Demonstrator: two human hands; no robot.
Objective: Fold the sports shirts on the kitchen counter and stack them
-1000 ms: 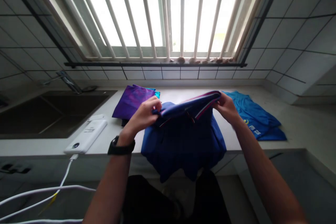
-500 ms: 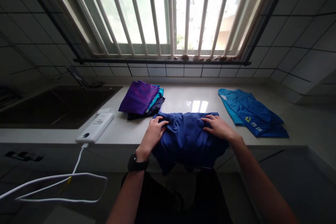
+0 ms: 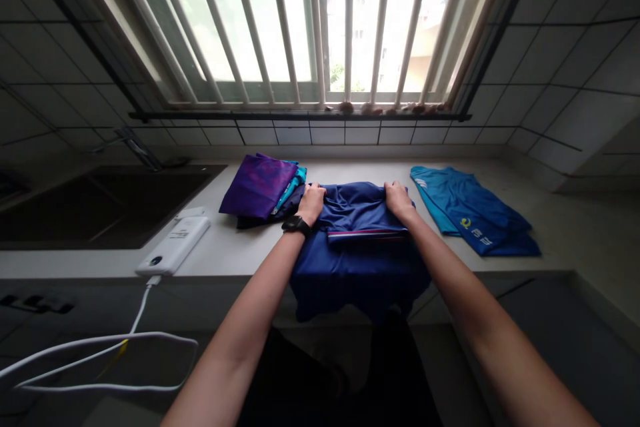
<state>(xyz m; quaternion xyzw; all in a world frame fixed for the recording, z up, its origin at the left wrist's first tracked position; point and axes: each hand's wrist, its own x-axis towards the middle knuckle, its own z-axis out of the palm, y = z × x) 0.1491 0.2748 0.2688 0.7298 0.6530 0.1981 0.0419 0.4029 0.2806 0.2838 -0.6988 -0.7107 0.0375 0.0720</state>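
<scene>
A dark blue garment [image 3: 360, 273] of smooth, thin cloth lies on the counter, its near part draped over the front edge. Across its middle runs a folded edge with thin white and red stripes. My left hand [image 3: 313, 203], below a black wristwatch [image 3: 297, 225], is closed on the far left corner of the cloth. At the far right corner my right hand [image 3: 399, 199] grips it too, fingertips curled out of sight. Between the hands the fabric is wrinkled. Whether it is a shirt or shorts I cannot tell.
Folded clothes in purple [image 3: 257, 187], turquoise and navy are stacked left of my left hand. A blue printed garment [image 3: 473, 207] lies to the right. A white power bank [image 3: 175, 243] with a cable sits beside the dark sink [image 3: 105, 207]. Behind is a barred window [image 3: 300, 33].
Both hands have moved forward, away from me, carrying the garment's far edge toward the window. Their fingers have closed on its corners, and the striped edge has come into view.
</scene>
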